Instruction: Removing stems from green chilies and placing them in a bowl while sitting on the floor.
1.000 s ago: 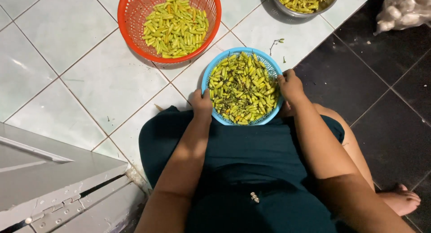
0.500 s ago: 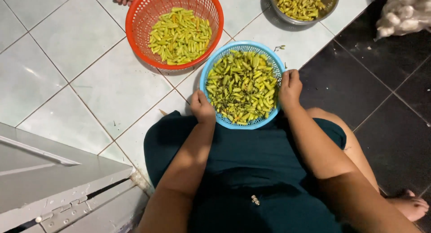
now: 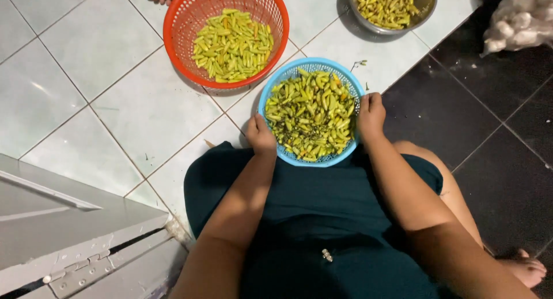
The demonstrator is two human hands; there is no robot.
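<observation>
Basket of blue plastic, heaped with green chillies, on the pale tiled floor at the knees, gripped between left hand on near-left rim and right hand on right rim, fingers curled over the edge. Beyond, just beside it, red basket of chillies; farther right, metal bowl and bag of garlic.

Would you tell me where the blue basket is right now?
In the head view, the blue basket sits centre, held between left hand and right hand, just below the red basket.
</observation>
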